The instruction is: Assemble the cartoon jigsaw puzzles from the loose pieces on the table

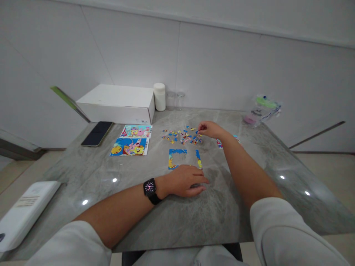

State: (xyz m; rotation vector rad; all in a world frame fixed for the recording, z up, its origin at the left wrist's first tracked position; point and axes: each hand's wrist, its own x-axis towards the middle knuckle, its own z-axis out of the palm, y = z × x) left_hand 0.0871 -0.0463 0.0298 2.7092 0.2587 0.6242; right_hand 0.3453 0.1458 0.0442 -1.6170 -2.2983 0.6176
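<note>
My left hand [187, 181] lies palm down on the table, fingers stretched out, holding nothing. Just beyond it sits a partly assembled jigsaw frame [177, 151], blue along the top and yellow lower down, with a gap in its upper edge; my hand hides some of the bottom edge. A heap of loose puzzle pieces [184, 137] spreads behind the frame. At the heap's right edge, my right hand [210, 129] has its fingers pinched on a small puzzle piece, mostly covered by the fingertips. Two colourful cartoon picture cards [130, 147] [135, 131] lie to the left.
A dark phone [97, 133] and a white box [116, 101] are at back left. Beside the box stand a white bottle [159, 96] and two clear glasses [180, 99]. A plastic bag [262, 111] sits back right. Another printed card [219, 143] is partly behind my right forearm. A white device [27, 210] lies front left.
</note>
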